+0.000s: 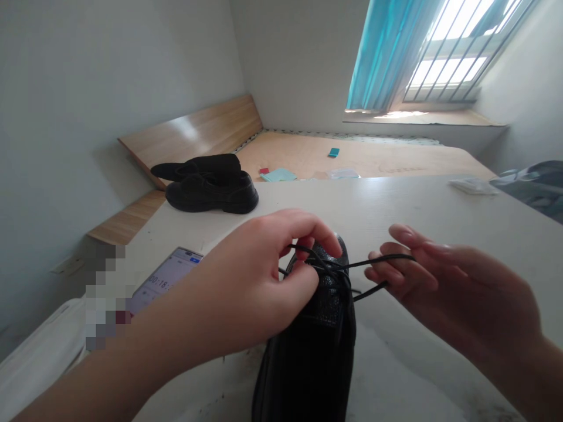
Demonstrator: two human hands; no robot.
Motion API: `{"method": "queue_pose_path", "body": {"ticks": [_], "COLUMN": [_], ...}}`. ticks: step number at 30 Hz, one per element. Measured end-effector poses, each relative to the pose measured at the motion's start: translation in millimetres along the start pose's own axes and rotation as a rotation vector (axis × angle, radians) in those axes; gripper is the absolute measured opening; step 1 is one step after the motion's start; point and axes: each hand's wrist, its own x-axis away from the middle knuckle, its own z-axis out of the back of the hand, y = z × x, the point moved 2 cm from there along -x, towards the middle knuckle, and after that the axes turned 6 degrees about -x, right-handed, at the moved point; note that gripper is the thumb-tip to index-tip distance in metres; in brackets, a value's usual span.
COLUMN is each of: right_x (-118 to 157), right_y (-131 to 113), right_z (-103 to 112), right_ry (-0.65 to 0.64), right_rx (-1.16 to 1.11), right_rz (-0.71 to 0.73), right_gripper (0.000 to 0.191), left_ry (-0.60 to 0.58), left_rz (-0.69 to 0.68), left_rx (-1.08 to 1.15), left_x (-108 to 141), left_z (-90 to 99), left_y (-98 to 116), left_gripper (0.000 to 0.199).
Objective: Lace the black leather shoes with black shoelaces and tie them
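A black shoe (308, 363) stands on the white table in front of me, its toe pointing away. Thin black laces (367, 262) cross over its upper part. My left hand (281, 264) is closed round the lace at the left side of the shoe, thumb and index finger near the crossing. To the right of the shoe, my right hand (444, 275) has its fingers bent round a lace loop, which stretches from the shoe to the fingers. Part of the lace on the left is hidden behind my left hand.
Another pair of black shoes (211, 190) stands at the table's back left. A phone (167, 275) lies by my left forearm. A clear packet (472, 186) is at the back right of the white table (409, 202); a wooden bed board (396, 155) is beyond.
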Motion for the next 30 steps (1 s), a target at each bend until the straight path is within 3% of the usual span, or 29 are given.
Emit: {"method": "queue_pose_path", "body": {"ticks": [2, 6, 9, 11, 14, 20, 24, 27, 30], "right_x": [-0.3, -0.8, -3.0, -5.0, -5.2, 17.2, 29.5, 23.0, 8.9], "right_y": [-4.5, -3.9, 3.0, 3.5, 0.3, 3.9, 8.8, 11.5, 16.6], "right_z": [4.0, 7.8, 6.8, 4.2, -1.8, -16.6, -29.8, -27.3, -13.8], "right_ry": [0.054, 0.086, -0.027, -0.095, -0.173, -0.248, -0.416, -0.313, -0.088], "right_rx": [0.224, 0.967, 1.256, 1.246, 1.116, 0.988, 1.092, 1.088, 1.114], "right_rz": [0.066, 0.214, 0.074, 0.023, 0.083, 0.416, 0.594, 0.589, 0.552], "right_gripper": [0.011, 0.019, 0.032, 0.04, 0.046, 0.017, 0.025, 0.033, 0.02], "left_ry": [0.097, 0.275, 0.192, 0.048, -0.157, -0.215, -0.272, -0.263, -0.216], "left_rz": [-0.061, -0.093, 0.01, 0.048, 0.023, -0.115, -0.126, -0.131, -0.167], "left_rx": [-0.156, -0.426, -0.358, -0.226, -0.079, -0.162, -0.151, -0.165, -0.123], "left_x": [-0.6, -2.6, -4.0, -3.9, -1.7, -0.1, -1.9, -1.8, -0.7], "left_z": [1.9, 7.9, 10.6, 8.9, 0.8, -17.5, -21.5, -20.7, -18.5], "left_y": [-2.7, -8.8, -11.0, -9.1, -4.0, -3.2, -2.0, -0.2, 1.4], "left_gripper": [0.029, 0.021, 0.024, 0.037, 0.046, 0.034, 0.014, 0.016, 0.028]}}
